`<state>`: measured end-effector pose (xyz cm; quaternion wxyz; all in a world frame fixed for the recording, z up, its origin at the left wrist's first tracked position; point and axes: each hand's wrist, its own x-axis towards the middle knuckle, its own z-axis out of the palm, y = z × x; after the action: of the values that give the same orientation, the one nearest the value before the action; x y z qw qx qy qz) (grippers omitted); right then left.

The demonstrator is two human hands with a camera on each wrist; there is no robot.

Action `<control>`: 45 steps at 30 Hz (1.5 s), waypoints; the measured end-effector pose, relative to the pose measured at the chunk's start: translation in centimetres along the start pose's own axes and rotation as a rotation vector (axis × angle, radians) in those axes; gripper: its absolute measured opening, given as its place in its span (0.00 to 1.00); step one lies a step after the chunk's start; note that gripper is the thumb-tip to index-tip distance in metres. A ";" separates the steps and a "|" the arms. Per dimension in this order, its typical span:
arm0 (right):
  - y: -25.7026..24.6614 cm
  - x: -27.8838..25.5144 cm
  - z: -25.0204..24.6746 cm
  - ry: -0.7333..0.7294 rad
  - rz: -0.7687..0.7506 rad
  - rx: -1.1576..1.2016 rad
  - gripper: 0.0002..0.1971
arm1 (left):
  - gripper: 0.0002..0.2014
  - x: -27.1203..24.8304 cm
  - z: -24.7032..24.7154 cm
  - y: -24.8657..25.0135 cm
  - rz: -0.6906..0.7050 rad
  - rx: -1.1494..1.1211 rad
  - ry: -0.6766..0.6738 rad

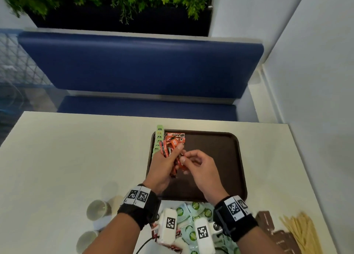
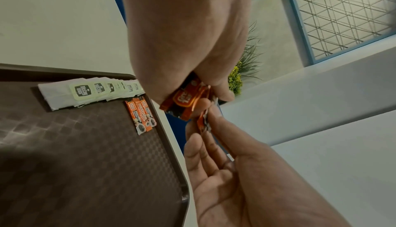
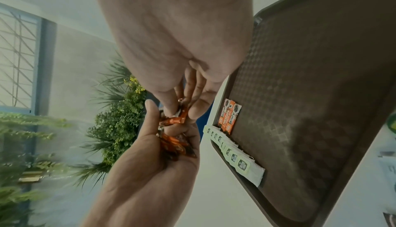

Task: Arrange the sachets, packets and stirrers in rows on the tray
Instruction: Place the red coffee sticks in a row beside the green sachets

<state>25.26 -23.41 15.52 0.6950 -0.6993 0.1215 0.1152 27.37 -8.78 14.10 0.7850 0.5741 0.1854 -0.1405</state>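
Over the brown tray's [image 1: 214,177] left part, my left hand [image 1: 171,155] grips a bunch of orange coffee sachets [image 1: 166,148]. Beside it, my right hand [image 1: 184,157] pinches one sachet [image 2: 202,124] of that bunch between thumb and forefinger. In the left wrist view the bunch [image 2: 185,102] sticks out below my left hand [image 2: 205,98]. A row of overlapping tea bags [image 1: 158,139] runs along the tray's left rim. A few orange sachets [image 1: 177,137] lie side by side at the tray's far left corner.
On the table in front of the tray lie green-and-white packets [image 1: 191,213], brown packets [image 1: 268,221] and a heap of wooden stirrers [image 1: 300,232]. Two paper cups [image 1: 97,209] stand at the front left. A blue bench [image 1: 134,66] sits beyond the table.
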 end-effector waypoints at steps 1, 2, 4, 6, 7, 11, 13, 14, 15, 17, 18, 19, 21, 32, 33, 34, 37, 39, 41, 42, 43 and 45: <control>-0.1 -0.2 0.3 0.000 0.020 0.021 0.06 | 0.19 0.0 -0.4 0.0 0.011 0.012 -0.006; -0.1 -0.5 0.6 -0.004 0.045 0.041 0.06 | 0.19 -0.1 -0.9 0.1 0.023 0.033 -0.012; -0.1 -1.0 1.3 -0.005 0.086 0.081 0.08 | 0.17 -0.2 -1.7 0.2 0.041 0.060 -0.021; 0.1 -1.2 1.9 0.021 0.118 0.107 0.08 | 0.16 -0.3 -2.4 0.4 0.043 0.070 -0.025; 0.2 -1.3 2.3 0.049 0.130 0.114 0.07 | 0.16 -0.2 -2.7 0.5 0.040 0.071 -0.027; 1.0 -1.1 2.9 0.119 0.135 0.093 0.04 | 0.17 0.3 -3.8 1.0 0.031 0.105 -0.048; 1.4 -0.9 2.9 0.125 0.120 0.090 0.03 | 0.17 0.6 -4.1 1.1 0.044 0.111 -0.036; 1.5 -0.8 2.8 0.129 0.117 0.086 0.03 | 0.17 0.8 -4.2 1.0 0.049 0.111 -0.016; 1.6 -0.7 2.7 0.131 0.116 0.083 0.03 | 0.17 1.0 -4.2 0.9 0.050 0.107 0.003; 1.6 -0.3 2.2 0.136 0.109 0.079 0.04 | 0.17 1.5 -4.2 0.6 0.045 0.104 0.038; 1.7 -0.1 2.1 0.144 0.090 0.052 0.05 | 0.17 1.7 -4.2 0.4 0.045 0.109 0.055; 1.8 0.2 2.0 0.163 0.050 -0.021 0.07 | 0.17 1.9 -4.0 0.3 0.042 0.114 0.074; 2.0 0.7 2.2 0.176 -0.062 -0.240 0.11 | 0.15 2.2 -3.7 0.0 0.030 0.103 0.112; 4.7 5.7 2.6 0.111 -0.277 -0.712 0.10 | 0.15 4.8 -5.1 -0.4 -0.075 0.233 0.121; 5.2 6.5 2.6 0.121 -0.267 -0.717 0.10 | 0.14 5.1 -5.6 -0.4 -0.080 0.248 0.138; 5.7 7.4 2.5 0.132 -0.256 -0.736 0.10 | 0.14 5.3 -6.1 -0.5 -0.086 0.254 0.160; 7.1 10.0 2.4 0.123 -0.236 -0.925 0.11 | 0.12 5.6 -7.6 -0.7 -0.103 0.257 0.192; 8.1 11.4 2.7 0.086 -0.230 -1.055 0.11 | 0.13 5.6 -8.5 -0.8 -0.117 0.247 0.192; 8.9 12.4 3.1 0.069 -0.230 -1.134 0.11 | 0.14 5.5 -9.2 -0.9 -0.138 0.231 0.201; 9.3 12.8 3.3 0.064 -0.232 -1.168 0.11 | 0.14 5.4 -9.5 -1.0 -0.149 0.224 0.204; 9.5 13.2 3.5 0.060 -0.235 -1.201 0.12 | 0.14 5.3 -9.7 -1.0 -0.160 0.215 0.205; 9.9 13.7 3.8 0.057 -0.236 -1.244 0.12 | 0.14 5.2 -10.1 -1.0 -0.180 0.202 0.204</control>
<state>34.97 -19.75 1.59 0.1632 -0.9839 -0.0275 0.0682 30.31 0.50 8.13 0.6846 0.6426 0.2998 -0.1692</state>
